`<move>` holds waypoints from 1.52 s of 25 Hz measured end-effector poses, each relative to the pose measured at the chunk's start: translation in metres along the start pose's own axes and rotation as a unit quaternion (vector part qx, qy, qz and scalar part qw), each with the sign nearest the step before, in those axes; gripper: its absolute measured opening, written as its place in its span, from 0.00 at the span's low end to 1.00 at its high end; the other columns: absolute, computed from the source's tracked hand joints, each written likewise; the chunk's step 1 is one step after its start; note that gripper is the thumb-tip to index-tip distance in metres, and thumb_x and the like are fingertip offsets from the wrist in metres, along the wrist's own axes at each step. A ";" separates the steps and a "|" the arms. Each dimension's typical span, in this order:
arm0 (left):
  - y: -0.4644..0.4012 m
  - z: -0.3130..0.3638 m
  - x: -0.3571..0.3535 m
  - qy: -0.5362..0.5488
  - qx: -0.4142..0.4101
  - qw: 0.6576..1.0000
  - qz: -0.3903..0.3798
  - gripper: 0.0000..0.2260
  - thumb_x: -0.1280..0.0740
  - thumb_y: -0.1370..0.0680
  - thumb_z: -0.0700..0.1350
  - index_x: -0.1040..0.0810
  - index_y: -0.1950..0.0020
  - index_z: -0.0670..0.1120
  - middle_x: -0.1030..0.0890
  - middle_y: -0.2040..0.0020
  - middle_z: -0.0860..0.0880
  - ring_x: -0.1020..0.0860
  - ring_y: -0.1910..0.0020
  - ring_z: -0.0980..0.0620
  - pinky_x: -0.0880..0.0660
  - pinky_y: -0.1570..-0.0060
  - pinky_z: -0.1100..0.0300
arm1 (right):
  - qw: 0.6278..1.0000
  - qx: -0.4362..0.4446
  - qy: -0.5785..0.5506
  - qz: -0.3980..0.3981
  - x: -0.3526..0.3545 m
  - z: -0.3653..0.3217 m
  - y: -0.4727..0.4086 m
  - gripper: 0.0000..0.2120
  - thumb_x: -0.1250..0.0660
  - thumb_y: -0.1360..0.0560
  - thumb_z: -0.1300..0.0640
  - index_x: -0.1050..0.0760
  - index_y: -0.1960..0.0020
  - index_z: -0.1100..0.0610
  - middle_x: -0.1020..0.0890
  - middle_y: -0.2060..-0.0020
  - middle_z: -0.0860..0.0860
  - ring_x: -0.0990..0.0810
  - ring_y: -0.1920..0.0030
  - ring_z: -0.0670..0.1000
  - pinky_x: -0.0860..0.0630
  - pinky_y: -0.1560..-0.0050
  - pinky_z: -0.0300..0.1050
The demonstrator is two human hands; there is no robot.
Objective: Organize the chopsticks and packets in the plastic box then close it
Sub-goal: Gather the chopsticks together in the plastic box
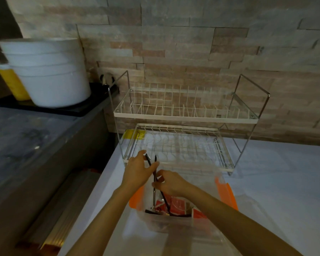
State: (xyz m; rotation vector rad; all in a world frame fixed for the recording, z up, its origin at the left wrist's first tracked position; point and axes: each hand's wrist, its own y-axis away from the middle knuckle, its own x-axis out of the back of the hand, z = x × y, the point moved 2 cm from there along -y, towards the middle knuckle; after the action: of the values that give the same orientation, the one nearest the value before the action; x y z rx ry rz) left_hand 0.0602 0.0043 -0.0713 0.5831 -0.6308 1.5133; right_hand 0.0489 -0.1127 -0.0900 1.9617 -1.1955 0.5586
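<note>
Dim, warm light; soft motion blur throughout, wide-angle bending at the edges, dark left side.

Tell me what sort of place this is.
Most likely a home kitchen counter: a two-tier wire dish rack stands against a stone-tile wall, stacked white buckets sit to the left, and the plastic box holds chopsticks and red packets.

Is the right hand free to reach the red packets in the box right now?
Probably not yet. The right hand is shut on the chopsticks, which the left hand also grips. The packets lie just below in the open box, with nothing covering them, but the chopsticks stand between.
</note>
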 end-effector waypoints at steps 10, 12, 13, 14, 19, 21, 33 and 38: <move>0.000 0.007 -0.001 0.118 -0.071 0.988 -0.073 0.10 0.33 0.25 0.45 0.26 0.45 0.47 0.24 0.58 0.57 0.26 0.58 0.59 0.30 0.65 0.80 | 0.989 0.068 -0.132 0.007 -0.002 -0.009 0.002 0.17 0.48 0.19 0.59 0.34 0.35 0.66 0.20 0.54 0.60 0.20 0.54 0.57 0.23 0.50 0.44; 0.001 0.011 -0.002 0.124 -0.084 0.985 -0.083 0.09 0.37 0.23 0.45 0.25 0.44 0.46 0.24 0.59 0.59 0.25 0.57 0.58 0.29 0.66 0.79 | 0.986 0.084 -0.140 0.015 -0.001 -0.012 0.003 0.17 0.48 0.19 0.58 0.35 0.34 0.65 0.22 0.62 0.52 0.22 0.60 0.51 0.23 0.47 0.47; 0.002 0.013 0.000 0.143 -0.083 0.983 -0.083 0.09 0.39 0.22 0.44 0.24 0.45 0.44 0.23 0.60 0.59 0.24 0.57 0.59 0.29 0.65 0.78 | 0.985 0.083 -0.149 0.021 0.002 -0.012 0.003 0.17 0.48 0.19 0.58 0.35 0.34 0.65 0.23 0.64 0.49 0.22 0.63 0.48 0.24 0.45 0.48; 0.003 0.016 0.000 0.171 -0.079 0.978 -0.083 0.09 0.41 0.21 0.43 0.23 0.47 0.43 0.22 0.60 0.57 0.23 0.59 0.62 0.28 0.64 0.78 | 0.984 0.084 -0.158 0.026 0.004 -0.013 0.005 0.16 0.47 0.19 0.58 0.34 0.35 0.65 0.23 0.64 0.48 0.23 0.63 0.47 0.24 0.43 0.49; 0.013 0.029 0.018 0.354 -0.110 0.928 -0.040 0.12 0.48 0.19 0.40 0.28 0.56 0.49 0.23 0.70 0.53 0.22 0.70 0.64 0.24 0.62 0.71 | 0.988 0.098 -0.122 -0.016 0.015 -0.011 0.022 0.19 0.42 0.21 0.53 0.33 0.34 0.59 0.22 0.45 0.54 0.22 0.46 0.51 0.27 0.42 0.43; 0.014 0.033 0.029 0.420 -0.120 0.900 -0.015 0.12 0.49 0.19 0.41 0.28 0.55 0.50 0.27 0.72 0.53 0.25 0.73 0.61 0.24 0.64 0.69 | 0.991 0.077 -0.092 -0.055 0.016 -0.005 0.028 0.23 0.40 0.22 0.51 0.37 0.30 0.58 0.23 0.42 0.52 0.23 0.44 0.50 0.28 0.42 0.41; 0.011 0.017 0.039 0.514 -0.081 0.854 0.002 0.13 0.49 0.19 0.44 0.25 0.51 0.51 0.32 0.77 0.55 0.35 0.77 0.60 0.35 0.73 0.69 | 0.970 0.116 0.099 -0.189 -0.001 0.002 0.038 0.16 0.37 0.24 0.55 0.24 0.38 0.58 0.19 0.42 0.53 0.20 0.49 0.48 0.29 0.47 0.29; 0.011 0.021 0.032 0.519 -0.054 0.853 -0.002 0.11 0.47 0.19 0.43 0.25 0.50 0.52 0.33 0.77 0.55 0.35 0.77 0.61 0.35 0.73 0.69 | 0.986 0.155 -0.056 -0.040 0.023 0.004 0.043 0.13 0.35 0.25 0.58 0.22 0.41 0.58 0.17 0.50 0.50 0.23 0.61 0.35 0.27 0.54 0.27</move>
State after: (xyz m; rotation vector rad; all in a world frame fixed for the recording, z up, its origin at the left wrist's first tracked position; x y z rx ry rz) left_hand 0.0478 0.0125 -0.0341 -0.3574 0.1390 1.5172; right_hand 0.0215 -0.1399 -0.0606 2.3197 -1.1444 0.6301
